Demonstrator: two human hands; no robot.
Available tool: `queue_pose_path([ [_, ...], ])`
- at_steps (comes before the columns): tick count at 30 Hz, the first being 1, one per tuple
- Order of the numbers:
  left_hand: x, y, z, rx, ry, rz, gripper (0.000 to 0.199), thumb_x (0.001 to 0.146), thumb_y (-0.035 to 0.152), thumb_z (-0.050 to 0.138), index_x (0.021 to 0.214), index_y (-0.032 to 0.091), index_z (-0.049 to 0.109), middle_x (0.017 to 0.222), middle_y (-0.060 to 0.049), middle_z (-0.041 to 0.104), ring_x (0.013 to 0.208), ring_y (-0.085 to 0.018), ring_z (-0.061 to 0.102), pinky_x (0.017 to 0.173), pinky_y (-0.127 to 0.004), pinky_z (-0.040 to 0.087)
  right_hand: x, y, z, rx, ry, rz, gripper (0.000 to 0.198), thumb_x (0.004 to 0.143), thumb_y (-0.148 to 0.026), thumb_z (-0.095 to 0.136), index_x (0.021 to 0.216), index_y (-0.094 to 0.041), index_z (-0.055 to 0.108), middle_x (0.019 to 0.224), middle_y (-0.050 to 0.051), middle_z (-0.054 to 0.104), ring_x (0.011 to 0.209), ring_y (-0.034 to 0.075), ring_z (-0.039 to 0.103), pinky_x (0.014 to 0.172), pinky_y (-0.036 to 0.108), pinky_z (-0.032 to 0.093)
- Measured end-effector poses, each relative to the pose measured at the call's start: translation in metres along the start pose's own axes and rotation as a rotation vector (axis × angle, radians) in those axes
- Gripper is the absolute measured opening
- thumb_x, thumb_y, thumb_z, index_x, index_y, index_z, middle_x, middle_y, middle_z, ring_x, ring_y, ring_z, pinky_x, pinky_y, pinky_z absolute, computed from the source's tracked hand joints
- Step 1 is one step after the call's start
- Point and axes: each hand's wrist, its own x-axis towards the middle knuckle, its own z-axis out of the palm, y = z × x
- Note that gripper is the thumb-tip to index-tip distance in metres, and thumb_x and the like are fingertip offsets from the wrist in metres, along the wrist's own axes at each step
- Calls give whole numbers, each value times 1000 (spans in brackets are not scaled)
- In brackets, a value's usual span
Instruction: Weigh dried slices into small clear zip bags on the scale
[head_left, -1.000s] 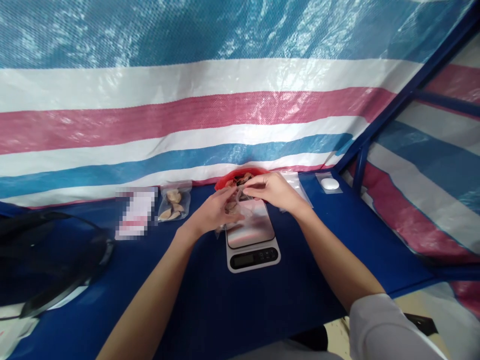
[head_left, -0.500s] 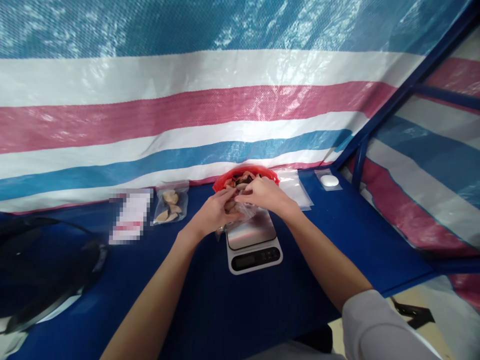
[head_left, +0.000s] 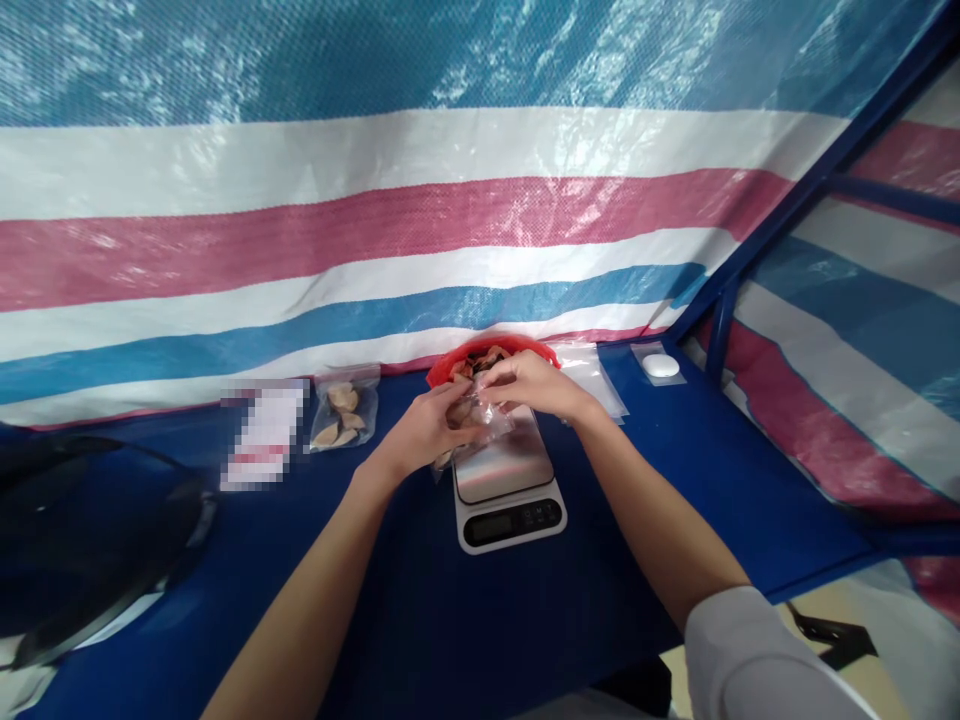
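Observation:
My left hand [head_left: 429, 428] is closed around a clear plastic bag [head_left: 496, 424] with brownish pieces in it, held above the back of a kitchen scale [head_left: 504, 472]. At the bag's mouth is my right hand [head_left: 534, 384], its fingers bent and pinching at the plastic; whether a piece is between them too is hard to see. Just behind both hands lies a red plastic bag [head_left: 546, 352], open, full of brown and reddish dried slices [head_left: 487, 356]. The scale has a metal plate and a dark display whose reading is not legible.
A filled clear zip bag [head_left: 343, 412] lies left of my hands, beside a blurred-out paper [head_left: 262, 435]. Flat clear bags [head_left: 592, 380] and a white oval object [head_left: 660, 366] lie right. A black round object [head_left: 97, 540] stands at the left. Striped sheeting [head_left: 375, 240] backs the blue table.
My right hand has drawn back slightly from the red bag to the mouth of the clear bag, and its fingers have shifted. My left hand keeps its hold. The view has tilted slightly.

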Motion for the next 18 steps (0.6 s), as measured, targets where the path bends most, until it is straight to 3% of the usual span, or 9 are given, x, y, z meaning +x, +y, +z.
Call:
queue_pose_path([
  [8, -6, 7, -20, -45, -23, -152, 52, 75, 52, 78, 116, 21, 70, 94, -2, 72, 78, -19, 63, 70, -28, 48, -9, 0, -15, 292, -16, -65, 27, 69, -35, 86, 86, -18, 74, 82, 1, 72, 63, 11, 63, 55, 22, 50],
  [13, -7, 3, -26, -216, 4, -204, 45, 76, 51, 76, 104, 18, 69, 91, -3, 72, 81, -20, 65, 74, -31, 52, -8, 5, -18, 368, -25, -69, 28, 68, -35, 87, 84, -19, 71, 74, -1, 70, 57, 11, 61, 50, 22, 45],
  [18, -7, 3, -23, -451, 37, -298, 48, 72, 54, 80, 100, 19, 64, 88, -4, 74, 80, -22, 71, 73, -33, 57, -6, 15, -23, 441, 6, -85, 31, 68, -37, 88, 86, -20, 70, 77, 0, 73, 60, 12, 66, 57, 24, 53],
])
